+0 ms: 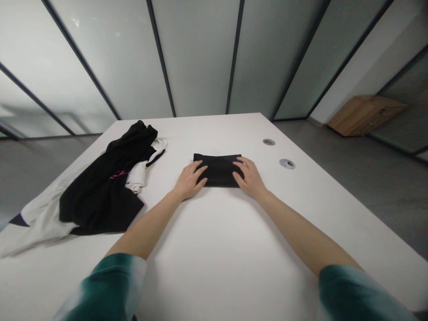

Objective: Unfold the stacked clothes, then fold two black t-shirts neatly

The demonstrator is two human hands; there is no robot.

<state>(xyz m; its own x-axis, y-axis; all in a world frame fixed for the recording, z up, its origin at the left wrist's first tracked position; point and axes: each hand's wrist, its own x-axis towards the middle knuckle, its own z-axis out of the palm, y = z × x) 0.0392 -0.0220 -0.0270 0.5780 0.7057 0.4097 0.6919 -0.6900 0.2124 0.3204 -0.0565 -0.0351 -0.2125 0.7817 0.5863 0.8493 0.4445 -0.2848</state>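
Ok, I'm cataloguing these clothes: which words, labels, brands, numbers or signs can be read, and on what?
None can be read.
Pink marks on the heaped black garment: too small and blurred to read, if lettering at all.
Folded black cloth: no text visible.

The cloth (220,173) is plain black, the counter (217,236) white. Left, the clothes (96,191) are black and white (a pink scrawl (118,174) marks the black). The 2 near sleeves (107,285) mix teal with paler patches.
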